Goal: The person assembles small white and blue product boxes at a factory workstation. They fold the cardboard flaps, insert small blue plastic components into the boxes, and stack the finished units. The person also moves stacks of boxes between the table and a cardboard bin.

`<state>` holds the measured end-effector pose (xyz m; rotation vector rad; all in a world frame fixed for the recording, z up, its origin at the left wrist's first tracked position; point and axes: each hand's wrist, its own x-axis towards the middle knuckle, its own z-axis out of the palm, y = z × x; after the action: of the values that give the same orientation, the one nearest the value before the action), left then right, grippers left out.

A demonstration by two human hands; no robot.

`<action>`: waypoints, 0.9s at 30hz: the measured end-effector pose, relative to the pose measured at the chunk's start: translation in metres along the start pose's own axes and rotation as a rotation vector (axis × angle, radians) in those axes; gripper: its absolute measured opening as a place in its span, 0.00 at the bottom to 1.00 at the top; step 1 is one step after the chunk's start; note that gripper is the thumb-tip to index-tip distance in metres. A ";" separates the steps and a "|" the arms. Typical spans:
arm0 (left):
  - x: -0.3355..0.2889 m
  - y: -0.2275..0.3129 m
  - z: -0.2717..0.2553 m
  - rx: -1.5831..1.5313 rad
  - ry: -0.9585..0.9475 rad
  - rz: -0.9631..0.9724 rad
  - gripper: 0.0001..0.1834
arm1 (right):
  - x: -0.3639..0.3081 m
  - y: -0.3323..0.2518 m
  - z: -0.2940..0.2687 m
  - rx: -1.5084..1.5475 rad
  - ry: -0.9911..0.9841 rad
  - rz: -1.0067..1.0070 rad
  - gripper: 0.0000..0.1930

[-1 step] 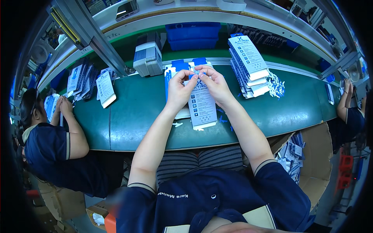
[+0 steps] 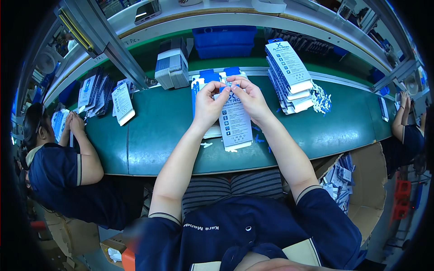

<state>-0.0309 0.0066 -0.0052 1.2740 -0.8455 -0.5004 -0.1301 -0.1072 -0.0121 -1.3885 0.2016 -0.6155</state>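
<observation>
A flat white-and-blue cardboard box [image 2: 235,123] lies in front of me, its printed face up and its white end flap toward me. My left hand [image 2: 210,107] is closed at its top left corner, thumb and fingers pinching the hanging-tab end. Opposite it, my right hand [image 2: 254,102] pinches the same top end, with thumbs and fingertips nearly meeting. My fingers hide the exact spot they grip. Beneath and behind lie more flat boxes with blue tabs [image 2: 232,71]. Small blue and white paper scraps [image 2: 206,145] are scattered on the green table [image 2: 167,149].
To the right rises a stack of similar boxes [image 2: 289,67] beside a scrap heap [image 2: 321,100]. Taped cartons [image 2: 172,67] and a blue bin [image 2: 224,41] stand at the back. Co-workers sit at left [image 2: 58,167] and far right. A cardboard carton [image 2: 368,189] holds boxes.
</observation>
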 end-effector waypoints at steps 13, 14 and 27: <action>0.006 -0.006 -0.014 -0.071 0.053 0.050 0.03 | -0.001 -0.008 0.006 -0.074 0.072 0.033 0.10; 0.007 -0.002 -0.016 -0.105 0.110 0.056 0.03 | -0.001 -0.009 0.007 -0.056 0.083 0.065 0.11; 0.027 -0.006 -0.054 -0.266 0.735 0.124 0.07 | -0.007 -0.017 0.013 -0.646 0.092 -0.386 0.25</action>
<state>0.0284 0.0185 -0.0067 1.0350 -0.2238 -0.0205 -0.1349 -0.0934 0.0050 -2.0492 0.2173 -0.9900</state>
